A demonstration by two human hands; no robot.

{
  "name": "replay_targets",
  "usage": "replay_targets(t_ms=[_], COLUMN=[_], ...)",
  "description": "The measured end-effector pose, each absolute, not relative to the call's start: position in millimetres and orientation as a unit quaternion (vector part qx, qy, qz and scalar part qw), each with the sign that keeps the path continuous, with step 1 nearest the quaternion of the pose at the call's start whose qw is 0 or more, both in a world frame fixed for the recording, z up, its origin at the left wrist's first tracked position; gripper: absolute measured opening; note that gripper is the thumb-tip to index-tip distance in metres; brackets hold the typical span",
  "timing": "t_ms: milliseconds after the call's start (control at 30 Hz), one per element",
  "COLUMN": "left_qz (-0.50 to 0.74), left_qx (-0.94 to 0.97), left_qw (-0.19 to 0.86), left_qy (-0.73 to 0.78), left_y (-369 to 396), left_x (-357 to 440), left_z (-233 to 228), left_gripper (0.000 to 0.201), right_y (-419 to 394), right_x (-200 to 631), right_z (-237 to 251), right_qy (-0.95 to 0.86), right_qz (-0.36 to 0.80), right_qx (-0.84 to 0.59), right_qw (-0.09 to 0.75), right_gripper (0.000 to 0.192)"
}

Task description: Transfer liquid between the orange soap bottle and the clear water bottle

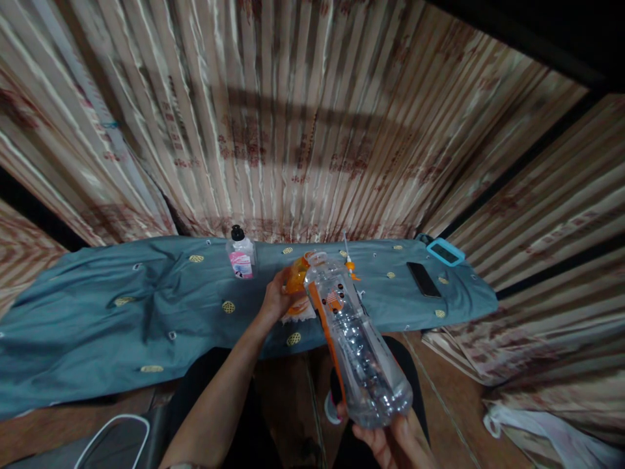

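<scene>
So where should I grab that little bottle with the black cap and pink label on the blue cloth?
Grip the little bottle around its middle, at the pink label, probably coming from its left side. It stands upright, so its sides are easy to wrap. The blue cloth lies bare on that side, while the left hand with the orange piece sits to its right.

Striped curtains [312, 117] in cream and brown hang all along the back and the right side. A long counter [97, 312] is covered with a wrinkled blue cloth [73, 339] with small gold dots. The floor [439, 384] below looks brown, maybe wood. Dark gaps [527, 26] show above the curtains.
</scene>
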State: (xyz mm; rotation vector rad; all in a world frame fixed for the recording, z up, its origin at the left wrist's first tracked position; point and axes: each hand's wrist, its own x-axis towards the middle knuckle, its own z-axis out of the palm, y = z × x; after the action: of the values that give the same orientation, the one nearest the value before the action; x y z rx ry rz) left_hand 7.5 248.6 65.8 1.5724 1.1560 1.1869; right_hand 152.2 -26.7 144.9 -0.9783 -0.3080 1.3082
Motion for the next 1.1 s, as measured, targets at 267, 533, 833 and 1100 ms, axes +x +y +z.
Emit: replay_targets(t_ms=[267,533,833,1100], left_qz=[0.475,0.469,0.469,0.458], left_qx=[0.626,0.635,0.622,0.638], left_qw=[0.412,0.405,0.412,0.393], left_qy=[0.461,0.463,0.473,0.478], left_y=[250.8,250.7,251.1,249.7], left_x=[9.0,8.4,9.9,9.2], left_z=[61.3,64.3,65.8,67.7], left_gripper=[0.063,0.064,0.070,0.064], right_y=[-29.2,-28.4,-28.3,-26.1], right_x=[152.7,155.5,155.2,151.5], right_z=[141.2,136.0,130.3,145.9], right_qy=[-0.136,-0.144,-0.139,-0.126], right_qz=[0.578,0.585,0.603,0.616], right_qx=[-0.438,-0.443,-0.436,-0.402], right_qw=[0.675,0.664,0.654,0.665], right_gripper=[0.062,0.057,0.057,0.036])
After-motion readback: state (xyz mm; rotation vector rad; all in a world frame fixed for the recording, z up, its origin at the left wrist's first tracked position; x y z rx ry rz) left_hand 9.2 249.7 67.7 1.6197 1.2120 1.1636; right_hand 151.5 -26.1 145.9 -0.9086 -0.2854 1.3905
